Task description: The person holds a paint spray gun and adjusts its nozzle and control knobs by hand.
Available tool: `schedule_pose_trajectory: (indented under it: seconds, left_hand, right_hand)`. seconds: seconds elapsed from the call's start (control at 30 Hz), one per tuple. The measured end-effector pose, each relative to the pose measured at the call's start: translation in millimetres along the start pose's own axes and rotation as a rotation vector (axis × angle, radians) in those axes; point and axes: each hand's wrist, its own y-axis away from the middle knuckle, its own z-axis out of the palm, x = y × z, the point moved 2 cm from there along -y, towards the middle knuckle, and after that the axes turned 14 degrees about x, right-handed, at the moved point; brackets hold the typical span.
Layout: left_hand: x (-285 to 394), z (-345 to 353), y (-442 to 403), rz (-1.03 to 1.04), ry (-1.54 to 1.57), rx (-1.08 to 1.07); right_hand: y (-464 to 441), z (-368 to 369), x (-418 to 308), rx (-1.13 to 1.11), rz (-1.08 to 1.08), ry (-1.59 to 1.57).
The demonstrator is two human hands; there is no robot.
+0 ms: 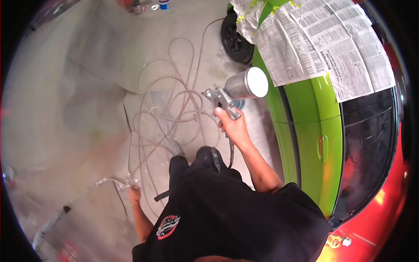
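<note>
My right hand is wrapped round the handle of a silver spray gun, held up in front of my knees. A metal paint cup with a white lid tops the gun. From the handle's base hangs a dark air hose. Low on the left, my left hand appears closed at the end of a shiny, crinkled, plastic-looking strip. This strip runs down to the left into a blurred area, and the fingers there are too small to see clearly.
A bright green car stands on my right, with newspaper taped over part of it. Its black wheel is at the top. A thin reddish hose lies in loops across the grey floor. A blue-and-white can stands farther off.
</note>
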Motion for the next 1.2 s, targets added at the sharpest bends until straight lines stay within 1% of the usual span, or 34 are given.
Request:
schedule_pose_trajectory:
  seconds: [0.03,0.07,0.1,0.13,0.17,0.23,0.27,0.3,0.33,0.37,0.43,0.47,0.5,0.57,0.67,0.73,0.77,0.87,0.97,1.07,1.17,1.2]
  left_hand:
    - [42,-32,-56,0.061,-0.027,0.046]
    - [77,-44,-113,0.215,0.074,0.203]
    - [121,-68,-168,0.139,0.158,0.122]
    - [175,-105,-215,0.237,0.175,0.242]
    - [235,-133,-252,0.303,0.256,0.274]
    - [365,-181,-296,0.321,0.376,0.285]
    - [421,-183,-309,0.407,0.452,0.283]
    - [466,-182,-319,0.49,0.515,0.274]
    - [501,-170,-328,0.536,0.516,0.236]
    - [543,-163,-340,0.595,0.519,0.207]
    - [609,-135,-352,0.593,0.551,0.057]
    - [643,-123,-345,0.586,0.58,-0.086]
    - [670,-112,-335,0.559,0.614,-0.223]
    - [718,-91,-325,0.603,0.59,-0.391]
    - [806,-113,-309,0.553,0.72,-0.705]
    - [844,-113,-309,0.524,0.794,-0.896]
    - [872,-127,-313,0.481,0.876,-0.987]
    - [933,-147,-343,0.52,0.931,-1.161]
    - [968,-127,-395,0.601,0.865,-1.249]
    - [1021,-125,-442,0.554,0.908,-1.282]
    - [1077,-127,-498,0.553,0.857,-1.306]
    - [1087,-134,-513,0.564,0.79,-1.316]
  right_hand:
    - [-11,5,-8,0.007,-0.019,0.007]
    - [-23,12,-9,0.014,-0.028,0.02]
    - [-32,17,-20,0.02,0.003,0.045]
    - [-51,26,-25,0.033,-0.019,0.028]
    - [-71,33,-16,0.048,-0.035,0.017]
    - [-109,46,-20,0.058,-0.055,0.018]
    - [-129,49,-19,0.068,-0.04,-0.005]
    - [-148,55,-20,0.075,-0.011,-0.032]
    - [-170,62,-19,0.08,0.01,-0.067]
    - [-196,69,-18,0.122,-0.119,-0.045]
    - [-251,75,-49,0.128,-0.106,-0.039]
    - [-264,75,-60,0.136,-0.076,-0.01]
    - [-274,78,-60,0.117,-0.056,0.003]
    - [-337,85,-81,0.102,-0.134,0.012]
    - [-395,93,-120,0.099,-0.136,-0.009]
    - [-428,104,-127,0.092,-0.048,-0.057]
    - [-447,111,-138,0.092,0.005,-0.092]
    - [-497,124,-177,0.093,0.001,-0.202]
    - [-546,139,-198,0.128,0.028,-0.261]
    - [-604,163,-210,0.246,0.002,-0.3]
    - [-668,193,-221,0.428,-0.046,-0.234]
    - [-683,202,-228,0.416,0.023,-0.252]
